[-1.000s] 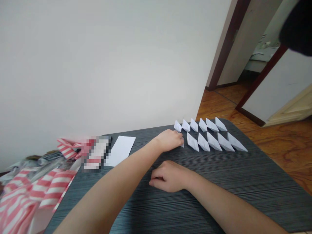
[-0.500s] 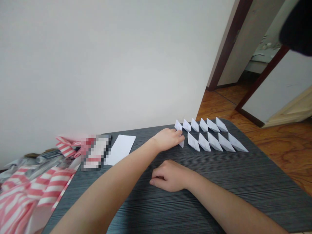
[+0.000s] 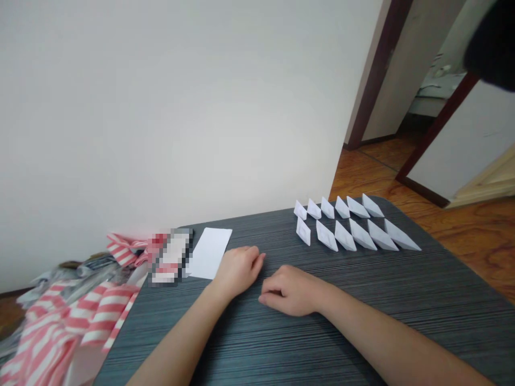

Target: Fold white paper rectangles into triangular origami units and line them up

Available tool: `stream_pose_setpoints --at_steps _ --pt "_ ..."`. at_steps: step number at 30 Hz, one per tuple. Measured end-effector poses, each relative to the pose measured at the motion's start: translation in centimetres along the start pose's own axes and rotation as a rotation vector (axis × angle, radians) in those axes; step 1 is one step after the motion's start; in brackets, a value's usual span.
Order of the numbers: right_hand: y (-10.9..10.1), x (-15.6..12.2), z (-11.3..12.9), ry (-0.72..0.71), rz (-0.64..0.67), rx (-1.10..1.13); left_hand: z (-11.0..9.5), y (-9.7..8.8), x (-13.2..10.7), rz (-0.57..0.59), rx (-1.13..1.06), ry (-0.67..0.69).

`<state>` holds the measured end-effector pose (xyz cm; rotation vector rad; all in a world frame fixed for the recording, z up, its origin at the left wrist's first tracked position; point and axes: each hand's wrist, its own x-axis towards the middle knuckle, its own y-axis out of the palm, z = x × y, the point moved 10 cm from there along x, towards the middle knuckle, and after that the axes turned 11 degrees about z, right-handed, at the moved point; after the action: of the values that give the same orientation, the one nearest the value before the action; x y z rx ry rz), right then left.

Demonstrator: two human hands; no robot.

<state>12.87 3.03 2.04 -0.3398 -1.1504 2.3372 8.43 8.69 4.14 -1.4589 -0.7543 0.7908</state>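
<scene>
My left hand (image 3: 240,271) is loosely closed over the table, beside the right edge of the white paper sheets (image 3: 211,251). No object shows in its fingers. Just to its right, my right hand (image 3: 287,292) rests on the tabletop with fingers curled, and the gap between thumb and forefinger holds nothing. Beyond my hands, white folded paper boats stand in two rows: a back row (image 3: 341,207) and a front row (image 3: 345,236). The leftmost boat of the front row (image 3: 303,231) sits slightly apart from its neighbour.
The dark wood-grain table (image 3: 241,343) meets a white wall (image 3: 193,107). A pixelated phone-like object (image 3: 172,257) lies at the table's left edge. Red-and-white striped cloth (image 3: 92,311) is heaped on the left. A doorway and wooden floor (image 3: 362,171) are at the right.
My left hand has let go of the leftmost front boat and moved left and toward me, near the paper sheets. My right hand stays in place; the view has shifted slightly.
</scene>
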Motion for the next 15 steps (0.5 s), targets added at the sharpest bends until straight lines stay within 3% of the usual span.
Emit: stream_pose_setpoints --at_steps 6,15 --pt "-0.4 0.1 -0.5 0.018 -0.047 -0.007 -0.3 2.5 -1.7 0.045 -0.086 0.034" --pt "-1.2 0.3 -2.0 0.099 -0.116 0.1 0.3 2.6 -2.0 0.039 -0.203 0.083"
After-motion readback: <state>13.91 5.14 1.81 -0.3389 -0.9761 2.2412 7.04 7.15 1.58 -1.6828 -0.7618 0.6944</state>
